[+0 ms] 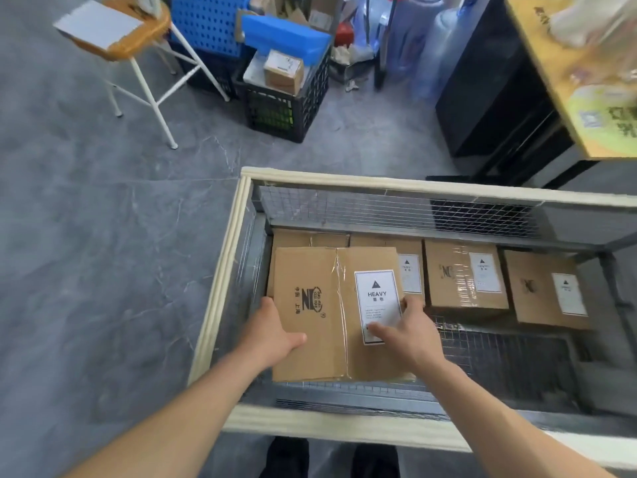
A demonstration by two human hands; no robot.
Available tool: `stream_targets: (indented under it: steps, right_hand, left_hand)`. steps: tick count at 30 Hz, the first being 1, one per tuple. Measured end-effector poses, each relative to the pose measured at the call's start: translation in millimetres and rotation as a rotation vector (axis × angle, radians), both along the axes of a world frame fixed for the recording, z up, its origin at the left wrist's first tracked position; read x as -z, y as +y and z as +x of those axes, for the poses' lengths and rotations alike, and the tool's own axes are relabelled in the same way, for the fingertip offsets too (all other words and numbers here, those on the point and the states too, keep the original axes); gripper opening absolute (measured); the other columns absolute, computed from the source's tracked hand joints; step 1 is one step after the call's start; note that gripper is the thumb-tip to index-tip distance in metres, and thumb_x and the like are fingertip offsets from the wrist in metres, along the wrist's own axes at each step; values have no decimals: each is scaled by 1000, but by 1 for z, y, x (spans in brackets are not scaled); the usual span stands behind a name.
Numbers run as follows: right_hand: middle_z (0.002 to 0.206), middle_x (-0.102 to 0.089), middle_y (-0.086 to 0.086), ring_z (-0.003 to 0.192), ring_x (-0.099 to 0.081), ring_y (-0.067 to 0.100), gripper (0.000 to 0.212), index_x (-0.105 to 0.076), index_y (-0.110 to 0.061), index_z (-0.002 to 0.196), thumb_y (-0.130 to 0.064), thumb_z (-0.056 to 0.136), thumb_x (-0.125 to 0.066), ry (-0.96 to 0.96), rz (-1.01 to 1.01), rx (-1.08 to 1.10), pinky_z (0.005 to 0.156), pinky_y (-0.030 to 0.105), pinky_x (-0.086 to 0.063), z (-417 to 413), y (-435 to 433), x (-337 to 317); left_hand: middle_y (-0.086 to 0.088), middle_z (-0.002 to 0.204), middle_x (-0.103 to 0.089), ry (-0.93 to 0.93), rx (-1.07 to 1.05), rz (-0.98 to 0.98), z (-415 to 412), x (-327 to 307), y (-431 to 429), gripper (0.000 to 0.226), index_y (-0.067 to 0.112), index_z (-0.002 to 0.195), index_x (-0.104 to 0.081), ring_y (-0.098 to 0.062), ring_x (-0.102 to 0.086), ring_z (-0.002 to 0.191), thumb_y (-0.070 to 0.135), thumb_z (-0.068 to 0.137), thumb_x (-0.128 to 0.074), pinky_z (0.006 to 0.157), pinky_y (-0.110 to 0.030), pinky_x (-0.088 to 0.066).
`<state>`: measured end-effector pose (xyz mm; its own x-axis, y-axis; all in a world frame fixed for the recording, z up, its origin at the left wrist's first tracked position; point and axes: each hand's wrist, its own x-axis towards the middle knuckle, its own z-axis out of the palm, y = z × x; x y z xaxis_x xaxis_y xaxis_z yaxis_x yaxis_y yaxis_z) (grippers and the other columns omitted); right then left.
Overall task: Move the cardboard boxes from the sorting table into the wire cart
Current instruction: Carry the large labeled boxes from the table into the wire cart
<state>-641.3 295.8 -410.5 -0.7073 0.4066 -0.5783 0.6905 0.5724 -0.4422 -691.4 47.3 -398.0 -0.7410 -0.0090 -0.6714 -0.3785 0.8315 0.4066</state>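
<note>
Inside wire cart (379,188), hands (272,331) (410,334) on box (310,267)

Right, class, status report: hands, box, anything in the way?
Left hand, right hand: both grip the HEAVY-labelled box. Box over left end of wire cart. Row of boxes along far wall.

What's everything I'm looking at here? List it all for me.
Held box: one, brown, white HEAVY label, in the cart's near-left part.
Other boxes: at least four, brown, along the cart's far wall.
Wire cart: one, grey mesh, cream rim, centre.
Stool: one, white legs, orange seat, upper left.
Crate: one, black, top centre, holding a small brown box.
Water bottles: bluish, count unclear, top.
Cabinet: one, black, right.
Table: one, yellow top, upper right.
Left hand: grips held box's left edge.
Right hand: grips its right edge, thumb on label.
</note>
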Motion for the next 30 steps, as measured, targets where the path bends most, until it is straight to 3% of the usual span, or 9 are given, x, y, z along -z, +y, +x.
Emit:
stream_targets:
  steps: [6,12,19,22,27,30]
  right_hand:
    - [101,-57,-4,89,-58,22,77,-39,-16,131,-44,74,-82,-80,-33,-40,72,33,-41,15,-10,71]
    - [113,-63,1,102,-65,27,73,-39,-17,129,-43,76,-82,-147,-54,-31,79,38,-49,21,-17,111]
    - [119,-67,3,101,-65,29,76,-40,-17,135,-50,77,-77,-160,-36,-36,79,37,-47,-1,-22,142]
    - [120,-66,3,104,-65,28,77,-41,-16,135,-51,76,-79,-176,-46,-34,85,38,-50,-11,-20,150]
    - [116,-67,3,103,-66,28,75,-44,-16,129,-48,74,-82,-150,-56,8,85,38,-51,-18,-24,157]
    - [118,-67,2,102,-65,27,75,-43,-15,129,-48,75,-83,-127,-66,20,82,36,-48,-19,-26,160]
  left_hand:
    - [4,106,-63,-56,-48,-22,23,76,-12,58,22,106,-42,-16,-62,93,35,71,-87,79,-37,-55]
    - [6,103,-62,-94,-40,-44,29,121,-15,57,20,110,-43,-15,-63,92,36,75,-85,77,-36,-56]
    - [8,105,-60,-142,-57,-14,1,156,-22,55,23,111,-43,-13,-59,91,36,76,-85,61,-23,-42]
    - [7,105,-59,-158,-45,-6,-14,165,-23,58,22,111,-45,-16,-60,94,36,74,-87,65,-25,-43]
    - [5,107,-64,-162,-35,-13,-33,171,-24,58,20,110,-52,-18,-63,98,32,69,-91,87,-37,-54]
    - [5,104,-64,-153,-52,-4,-36,173,-27,57,22,106,-50,-19,-64,98,30,68,-92,90,-41,-55]
